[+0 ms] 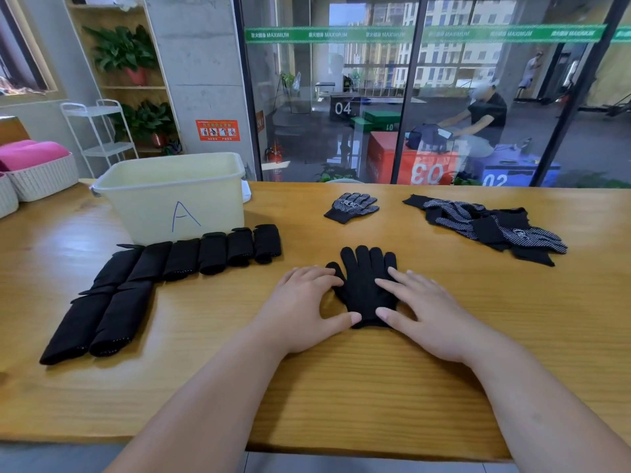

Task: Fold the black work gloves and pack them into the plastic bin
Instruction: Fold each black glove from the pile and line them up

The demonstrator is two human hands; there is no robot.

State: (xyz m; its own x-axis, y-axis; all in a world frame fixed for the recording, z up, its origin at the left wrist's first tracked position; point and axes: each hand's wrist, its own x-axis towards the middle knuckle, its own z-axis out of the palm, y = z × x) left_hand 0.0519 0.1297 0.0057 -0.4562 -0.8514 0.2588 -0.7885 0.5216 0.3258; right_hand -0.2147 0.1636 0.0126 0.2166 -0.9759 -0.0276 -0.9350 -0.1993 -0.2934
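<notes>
On the wooden bench in front of me a black glove lies flat, fingers pointing away. My left hand and right hand both rest on it with fingers spread and straight, pressing its two edges, thumbs near the cuff. To my left, a row of folded gloves runs along the bench just before the pale plastic bin marked with an A. Farther away a single dotted glove lies palm up, and a loose pile of unfolded gloves sits to the right of it.
</notes>
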